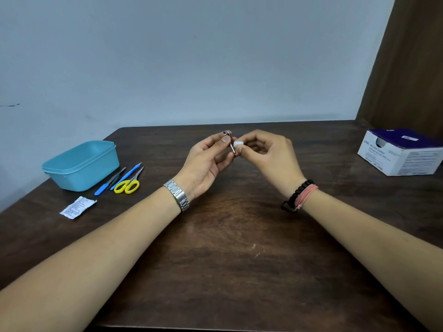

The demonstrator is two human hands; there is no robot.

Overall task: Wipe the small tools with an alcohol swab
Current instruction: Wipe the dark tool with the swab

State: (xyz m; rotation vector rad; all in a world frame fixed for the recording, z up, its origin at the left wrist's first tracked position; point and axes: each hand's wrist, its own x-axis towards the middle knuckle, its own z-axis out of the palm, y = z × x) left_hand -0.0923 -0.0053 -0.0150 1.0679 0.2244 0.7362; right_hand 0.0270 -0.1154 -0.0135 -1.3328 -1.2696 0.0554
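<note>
Mid-wipe, by the look of it: left hand [206, 159] pinching a small metal tool [230, 142] by its top end, held up over the middle of the table [239, 259]; right hand [268, 159] with fingers curled, pinching a white swab [239, 143] against the tool's lower part. Still lying untouched near the blue tub [81, 164] at the left: yellow scissors [128, 184], a blue-handled tool [118, 179] and tweezers [117, 176], with a torn packet [78, 207] just in front. Next, probably: sliding the swab along the rest of the metal while keeping the pinch firm, then putting this tool down and taking up another.
</note>
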